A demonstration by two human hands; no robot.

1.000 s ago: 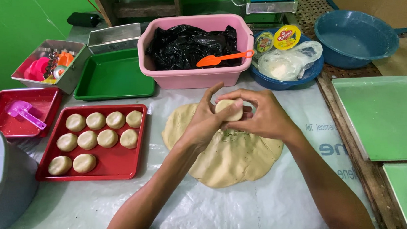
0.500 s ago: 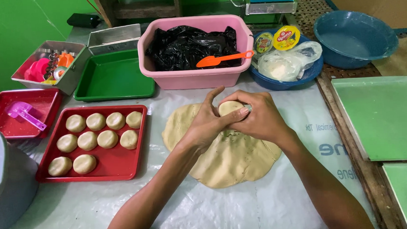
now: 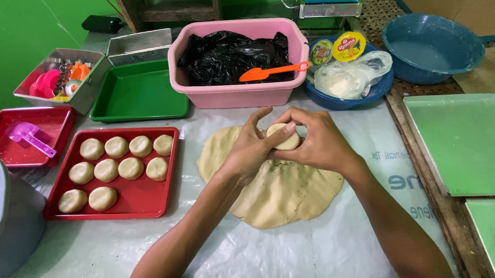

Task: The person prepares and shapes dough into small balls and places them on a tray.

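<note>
Plastic-covered table [image 3: 297,253] against a green wall. A small round dough piece [image 3: 285,137] is pinched between the curled fingers of the left hand [image 3: 249,150] and the right hand [image 3: 317,143], above a flattened dough sheet [image 3: 283,193]. Ten shaped dough rounds [image 3: 118,167] are laid in a red tray [image 3: 144,202] to the left. A pink tub [image 3: 240,95] lined with black plastic, bearing an orange scoop [image 3: 269,72], is placed behind.
</note>
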